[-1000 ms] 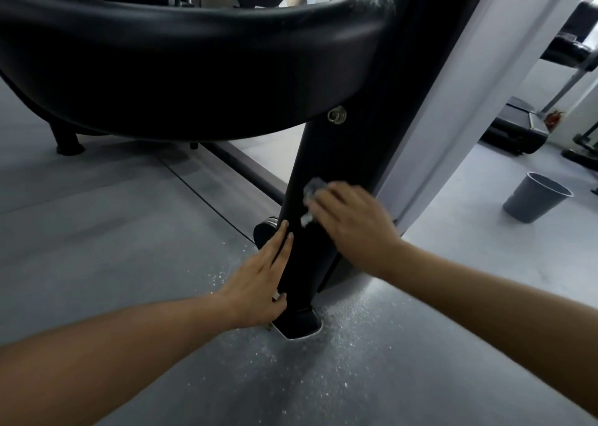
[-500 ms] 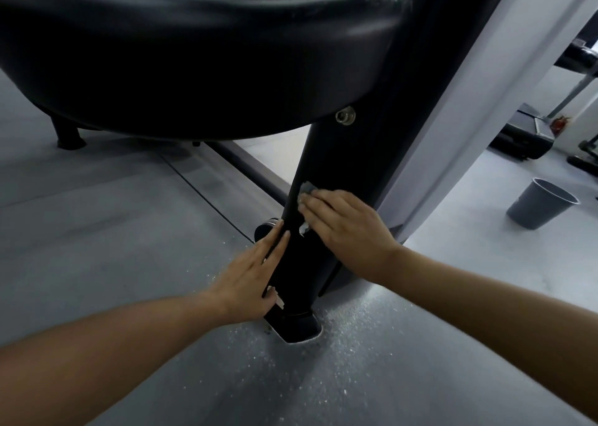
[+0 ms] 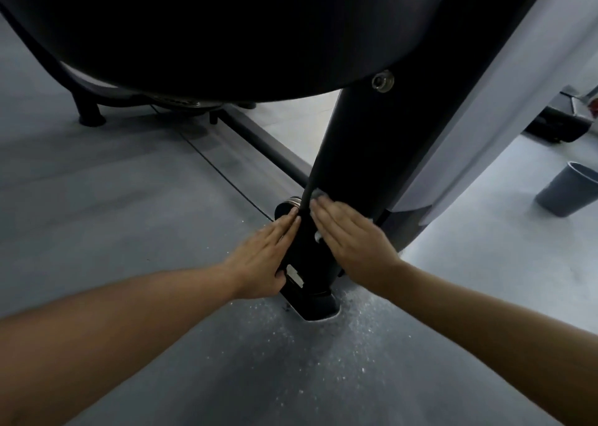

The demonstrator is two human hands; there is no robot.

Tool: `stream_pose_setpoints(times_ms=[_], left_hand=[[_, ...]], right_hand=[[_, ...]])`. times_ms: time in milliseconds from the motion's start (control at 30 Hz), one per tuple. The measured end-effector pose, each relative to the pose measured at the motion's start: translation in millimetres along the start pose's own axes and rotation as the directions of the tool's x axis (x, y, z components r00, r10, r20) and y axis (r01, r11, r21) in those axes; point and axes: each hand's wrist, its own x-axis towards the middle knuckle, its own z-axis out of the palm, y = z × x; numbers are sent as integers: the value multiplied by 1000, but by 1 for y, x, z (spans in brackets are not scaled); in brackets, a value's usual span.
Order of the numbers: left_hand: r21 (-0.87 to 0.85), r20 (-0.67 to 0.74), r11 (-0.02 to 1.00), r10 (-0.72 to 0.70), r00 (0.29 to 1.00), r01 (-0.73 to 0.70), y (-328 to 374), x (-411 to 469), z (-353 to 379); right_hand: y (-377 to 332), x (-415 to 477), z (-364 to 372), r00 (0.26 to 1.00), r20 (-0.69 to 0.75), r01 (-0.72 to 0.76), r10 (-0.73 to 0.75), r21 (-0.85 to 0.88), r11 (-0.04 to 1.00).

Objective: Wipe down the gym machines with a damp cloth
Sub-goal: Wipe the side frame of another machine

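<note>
A black upright post (image 3: 359, 153) of a gym machine runs down to a foot (image 3: 315, 306) on the grey floor. My right hand (image 3: 352, 241) lies flat on the post's lower part with straight fingers, pressing a small grey cloth (image 3: 318, 195) against it; only bits of the cloth show past my fingertips and under my palm. My left hand (image 3: 263, 257) rests flat on the post's left side, fingers straight, thumb near a white sticker (image 3: 293, 275). A broad black curved cover (image 3: 210, 27) of the machine hangs over everything above.
A grey bucket (image 3: 569, 192) stands on the floor at the right. A pale panel (image 3: 498, 102) runs along the post's right side. A dark floor rail (image 3: 265, 147) leads back left to another machine leg (image 3: 87, 111). White specks lie scattered on the floor round the foot.
My right hand has slid down the post with the cloth, closer to the foot. The left hand stays on the post. The camera has dipped lower and nearer.
</note>
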Motion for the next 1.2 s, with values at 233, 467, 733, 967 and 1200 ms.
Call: stream_pose_setpoints(times_ms=[233,467,733,967,1200], left_hand=[[16,27,1000,-15,1000,15,-2,-2,-1],[8,71,1000,-3,997,3,3,-9,7],[53,195,998,-50,979,41,-11,-24,6],[63,189,998,-39,981,27,-16,-19,10],[151,206,988,-69,976,38,-14,-21,20]], right_hand=[[52,19,-22,988,-129,-82,86,36,996],[45,25,-20,962,-175,-212,210,9,977],[-60,16,22,984,163,54,-66,74,996],[19,24,-6,998,-42,-58,56,-44,997],[-64,18,31,994,114,0,0,-2,1000]])
